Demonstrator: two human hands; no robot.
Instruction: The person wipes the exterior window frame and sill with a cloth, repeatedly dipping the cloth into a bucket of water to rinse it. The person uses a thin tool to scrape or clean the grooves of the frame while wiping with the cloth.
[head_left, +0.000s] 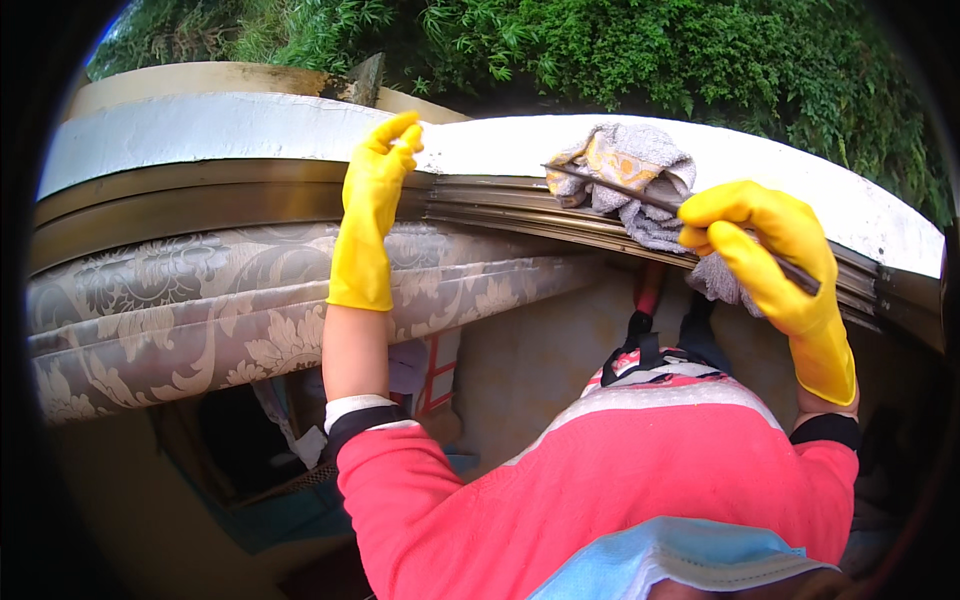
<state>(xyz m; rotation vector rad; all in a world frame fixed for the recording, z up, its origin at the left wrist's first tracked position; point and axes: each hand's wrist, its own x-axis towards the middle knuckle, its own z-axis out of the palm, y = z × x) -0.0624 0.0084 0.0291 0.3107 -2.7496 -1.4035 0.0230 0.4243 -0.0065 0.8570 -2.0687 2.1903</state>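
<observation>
Both my hands wear yellow rubber gloves. My right hand (765, 247) grips a thin dark rod (622, 186), whose narrow end points left across a crumpled grey towel (637, 161) with a yellow pattern. The towel lies over the white outer ledge (495, 142) and the brown metal window track (502, 196), and part of it hangs down inside. My left hand (382, 169) is raised at the window frame (217, 191), left of the towel. Its fingers are curled; whether they hold the frame's edge is unclear.
A patterned grey-beige curtain (255, 300) runs along the inside at left, under my left forearm. Dense green foliage (600, 52) and a low beige wall (202, 79) stand outside. Below are the floor (517, 360) and dim, partly hidden items at lower left.
</observation>
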